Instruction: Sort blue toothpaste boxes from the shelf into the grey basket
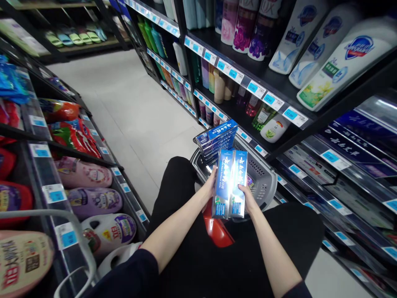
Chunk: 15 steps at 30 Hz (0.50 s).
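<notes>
I have my left hand (210, 184) and right hand (248, 196) each clamped on a side of two blue boxes (231, 182), their long axis pointing away from me. They hover just over the near rim of the basket (266, 182), both hands equally close. Beyond them more boxes (217, 138) lie stacked at the basket's far side, with the shelves (279, 89) close on its right and open floor (136, 111) on its left.

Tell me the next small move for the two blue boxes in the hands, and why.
Probably swing them right, toward the lower shelf rows of matching blue boxes. Both hands, left and right, grip two blue toothpaste boxes side by side above the grey basket, where more such boxes are stacked. Whether a shelf gap is free cannot be told.
</notes>
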Tool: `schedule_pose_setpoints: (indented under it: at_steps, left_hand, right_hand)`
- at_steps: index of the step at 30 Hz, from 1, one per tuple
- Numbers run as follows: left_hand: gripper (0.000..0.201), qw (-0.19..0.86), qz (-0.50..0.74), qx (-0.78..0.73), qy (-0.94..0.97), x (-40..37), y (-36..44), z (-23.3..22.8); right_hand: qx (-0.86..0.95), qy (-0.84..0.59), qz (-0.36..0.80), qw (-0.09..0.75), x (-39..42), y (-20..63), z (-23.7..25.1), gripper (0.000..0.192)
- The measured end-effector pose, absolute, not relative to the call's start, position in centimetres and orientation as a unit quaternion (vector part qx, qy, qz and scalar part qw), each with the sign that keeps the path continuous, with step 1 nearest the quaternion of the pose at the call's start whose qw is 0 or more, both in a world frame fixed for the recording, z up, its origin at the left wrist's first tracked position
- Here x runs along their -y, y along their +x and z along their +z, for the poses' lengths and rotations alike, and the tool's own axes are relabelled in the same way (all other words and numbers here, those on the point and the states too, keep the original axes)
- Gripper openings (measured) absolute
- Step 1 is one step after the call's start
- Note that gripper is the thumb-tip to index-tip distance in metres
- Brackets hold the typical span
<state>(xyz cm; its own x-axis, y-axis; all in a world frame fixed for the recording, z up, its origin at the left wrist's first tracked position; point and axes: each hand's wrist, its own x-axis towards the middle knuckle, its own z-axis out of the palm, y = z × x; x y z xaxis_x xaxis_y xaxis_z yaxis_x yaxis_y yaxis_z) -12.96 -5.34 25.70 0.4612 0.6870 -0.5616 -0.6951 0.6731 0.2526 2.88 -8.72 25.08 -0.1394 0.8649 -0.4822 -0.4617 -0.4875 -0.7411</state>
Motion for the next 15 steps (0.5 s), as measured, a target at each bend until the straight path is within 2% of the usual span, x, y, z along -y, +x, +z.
schedule_pose_setpoints:
  at_steps: [7, 15]
  left_hand:
    - [0.07, 0.854, 0.385, -0.349, -0.03, 5.24, -13.31, 25.5]
    - [0.064, 0.853, 0.375, -0.361, -0.026, 5.34, -13.6, 25.31]
  right_hand:
    - [0.212, -0.462, 0.724, 0.466, 8.88, 3.03, 24.89, 0.057]
    - [0.207, -0.48, 0.718, 0.459, 8.84, 3.0, 25.59, 0.051]
